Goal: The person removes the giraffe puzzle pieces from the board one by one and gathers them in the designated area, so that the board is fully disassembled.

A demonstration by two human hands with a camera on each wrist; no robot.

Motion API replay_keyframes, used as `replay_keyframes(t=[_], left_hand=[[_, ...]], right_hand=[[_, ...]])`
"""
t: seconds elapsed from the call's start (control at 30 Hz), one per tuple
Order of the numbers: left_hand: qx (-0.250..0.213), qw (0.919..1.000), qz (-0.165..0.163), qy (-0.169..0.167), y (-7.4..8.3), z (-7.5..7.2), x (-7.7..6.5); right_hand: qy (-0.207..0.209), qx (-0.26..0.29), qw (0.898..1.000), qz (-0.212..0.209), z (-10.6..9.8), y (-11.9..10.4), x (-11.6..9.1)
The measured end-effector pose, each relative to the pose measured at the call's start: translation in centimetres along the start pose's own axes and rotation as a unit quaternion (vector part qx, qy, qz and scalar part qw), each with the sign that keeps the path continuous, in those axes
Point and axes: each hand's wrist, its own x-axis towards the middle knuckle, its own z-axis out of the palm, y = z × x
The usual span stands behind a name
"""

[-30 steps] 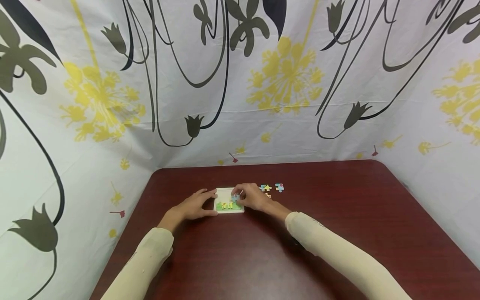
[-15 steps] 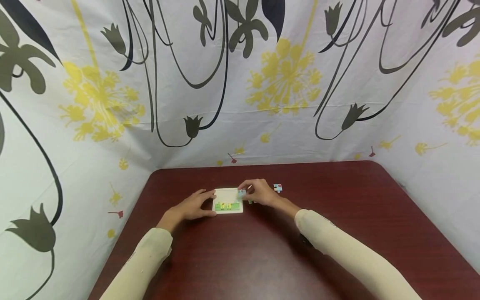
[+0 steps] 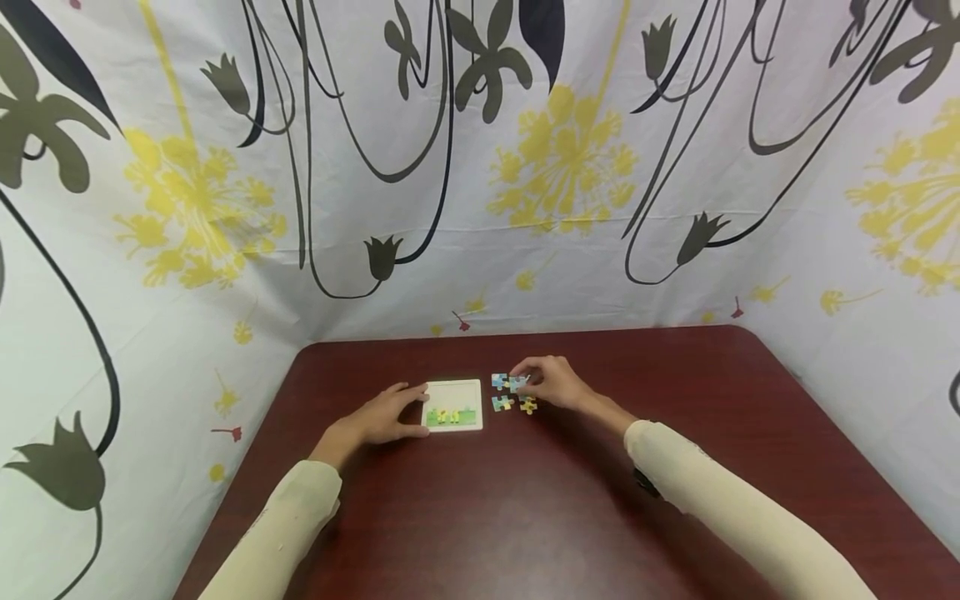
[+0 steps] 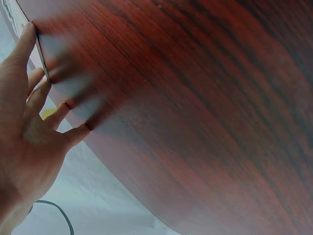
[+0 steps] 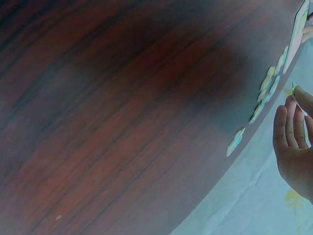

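In the head view a cream puzzle tray (image 3: pixel 453 392) lies flat, its near part filled by a green strip with small yellow figures. My left hand (image 3: pixel 381 416) rests at the tray's left side, thumb at the near corner and forefinger at the far one, fingers fairly straight. To the right of the tray, my right hand (image 3: pixel 557 383) pinches a jigsaw piece (image 5: pixel 294 86), seen nearly edge-on in the right wrist view. Below and beside these fingertips lie loose pieces: a blue one (image 3: pixel 499 381), a green-blue one (image 3: pixel 502 403) and a yellowish one (image 3: pixel 528 406).
A dark red wooden table (image 3: pixel 480 517) carries everything, with rounded far corners. Floral cloth (image 3: pixel 465 200) hangs close behind its far edge and along both sides. In the right wrist view, one puzzle piece (image 5: pixel 235 142) lies apart from the row of others.
My right hand has moved right, from over the tray to the loose pieces, uncovering several of them. The left hand keeps its place at the tray. The head view has shifted slightly.
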Motion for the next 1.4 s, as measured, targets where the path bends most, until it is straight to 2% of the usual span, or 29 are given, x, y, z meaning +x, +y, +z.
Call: replay_keyframes(t=[0.33, 0.87, 1.1, 1.27, 1.4], left_hand=[[0.002, 1.0, 0.0, 0.001, -0.1, 0.1, 0.0], [-0.001, 1.0, -0.004, -0.002, -0.3, 0.0, 0.1], [0.003, 1.0, -0.003, -0.002, -0.4, 0.1, 0.3], [0.002, 1.0, -0.002, 0.0, -0.2, 0.1, 0.2], [0.001, 1.0, -0.004, -0.001, -0.2, 0.0, 0.1]], right_hand=[[-0.004, 0.004, 1.0, 0.014, -1.5, 1.8, -1.6], [-0.034, -0.044, 0.998, 0.023, -2.7, 4.0, -3.3], [-0.035, -0.09, 0.995, 0.034, -2.8, 4.3, -3.5], [-0.038, -0.078, 0.995, 0.041, -2.9, 4.0, -3.5], [-0.04, -0.072, 0.996, 0.027, -3.1, 3.7, -3.4]])
